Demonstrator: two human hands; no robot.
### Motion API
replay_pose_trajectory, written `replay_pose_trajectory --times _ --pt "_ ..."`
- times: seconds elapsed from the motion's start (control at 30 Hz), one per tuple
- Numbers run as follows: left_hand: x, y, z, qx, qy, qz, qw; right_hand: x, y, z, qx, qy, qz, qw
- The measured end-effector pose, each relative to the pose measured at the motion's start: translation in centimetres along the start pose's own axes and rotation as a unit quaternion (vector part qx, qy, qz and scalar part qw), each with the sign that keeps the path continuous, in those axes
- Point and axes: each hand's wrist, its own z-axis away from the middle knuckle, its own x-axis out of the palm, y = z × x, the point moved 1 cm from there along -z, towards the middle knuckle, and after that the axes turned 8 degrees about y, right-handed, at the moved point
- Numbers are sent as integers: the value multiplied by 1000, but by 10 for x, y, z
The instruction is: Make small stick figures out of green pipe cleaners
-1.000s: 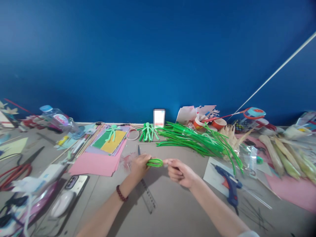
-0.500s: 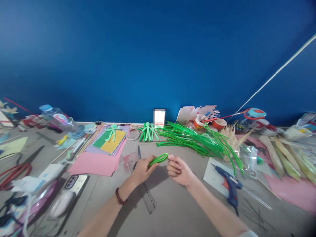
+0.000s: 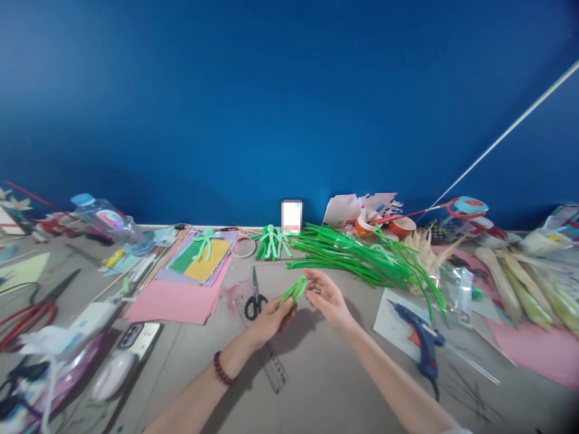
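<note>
While three finished green figures (image 3: pixel 271 241) already lie on the table (image 3: pixel 316 374) beyond the scissors (image 3: pixel 255 298), the left hand (image 3: pixel 271 317) is clamped on the lower end of a looped green pipe cleaner (image 3: pixel 294 290), just right of those scissors. The right hand (image 3: pixel 328 298) pinches its upper end. I judge this figure barely begun, a plain loop without limbs, and right of the scissors a heap of unused pipe cleaners (image 3: pixel 362 259) waits.

Left arm: my forearm reaches forward, a bead bracelet at the wrist.
Left hand (image 3: pixel 271 316): my fingers are pinched together, thumb uppermost.
Right arm: my forearm comes in bare from the lower right.
Right hand (image 3: pixel 326 295): fingers loosely curled, fingertips almost meeting my left hand's.
</note>
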Motion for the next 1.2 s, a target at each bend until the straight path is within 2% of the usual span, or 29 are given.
replay_pose_trajectory --times 0.1,0.23,0.47,0.67,0.83,1.0,1.2 --pt "2 0 2 4 -16 -21 1000 -2 -2 1 -76 -1 97 992" --pt "7 4 5 7 -33 -37 999 -2 -8 4 -143 16 205 968" --pt "16 3 6 46 4 -64 997 -4 -6 8 -204 99 292 929" --pt "26 -2 10 91 65 -129 985 -4 5 8 -223 157 288 918" --pt "31 -3 14 100 77 -142 982 -4 3 8 -249 168 285 910" --pt "32 -11 13 104 54 -81 990 -4 2 8 -304 159 323 882" --pt "32 -14 11 80 63 -48 994 -10 5 5 -389 129 372 833"
